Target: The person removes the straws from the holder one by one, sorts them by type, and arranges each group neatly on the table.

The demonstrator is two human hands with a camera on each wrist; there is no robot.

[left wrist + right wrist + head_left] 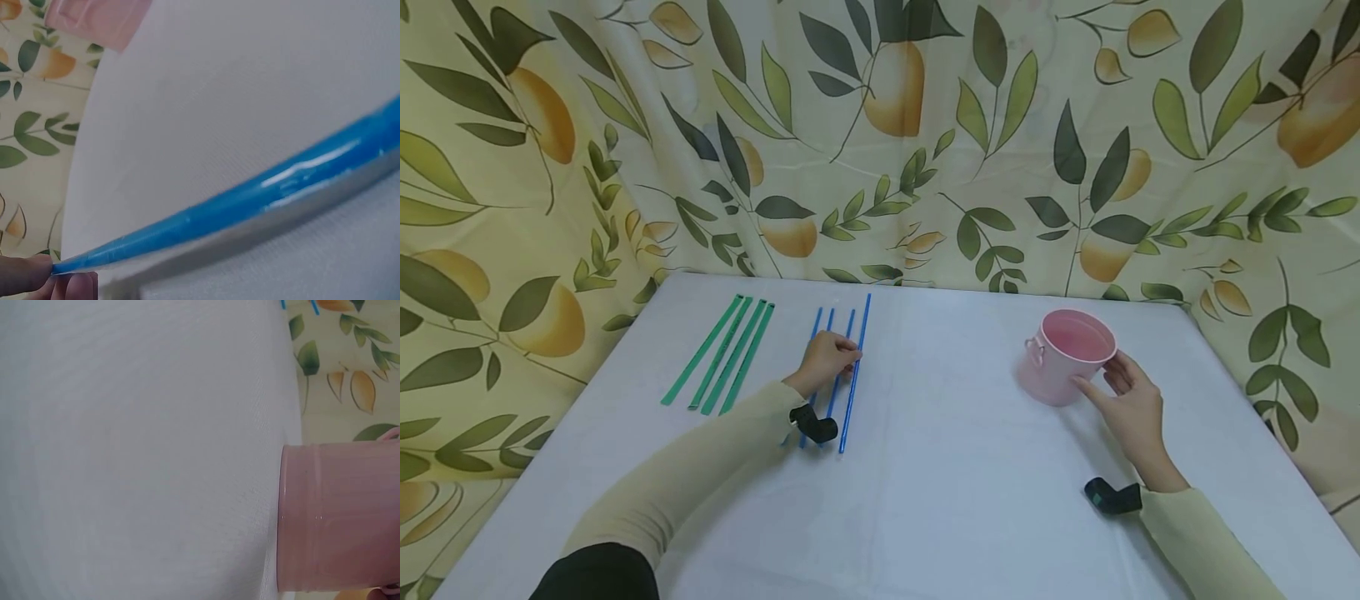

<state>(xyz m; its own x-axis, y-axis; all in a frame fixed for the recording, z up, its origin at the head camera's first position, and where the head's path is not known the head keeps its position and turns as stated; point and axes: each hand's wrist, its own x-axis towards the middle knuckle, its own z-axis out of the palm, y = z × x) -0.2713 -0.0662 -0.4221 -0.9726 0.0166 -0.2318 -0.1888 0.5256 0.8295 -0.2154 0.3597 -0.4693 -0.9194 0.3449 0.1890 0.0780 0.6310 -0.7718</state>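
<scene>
My left hand (826, 363) pinches a long blue straw (852, 402) near its middle between thumb and fingers. In the left wrist view that glossy blue straw (250, 199) runs from the fingertips across the picture, with its shadow on the cloth below. More blue straws lie beneath and beside this hand, partly hidden by it. At the right, a small pink bucket (1058, 368) stands upright, and my right hand (1131, 417) grips its right side, thumb in front. The right wrist view shows the bucket's pink wall (344, 515) close up, with hardly any of the hand.
Several flat green straws (722, 358) lie side by side at the left of the white-covered table (940, 500). A curtain with fruit and leaves (880, 200) hangs behind the table's far edge.
</scene>
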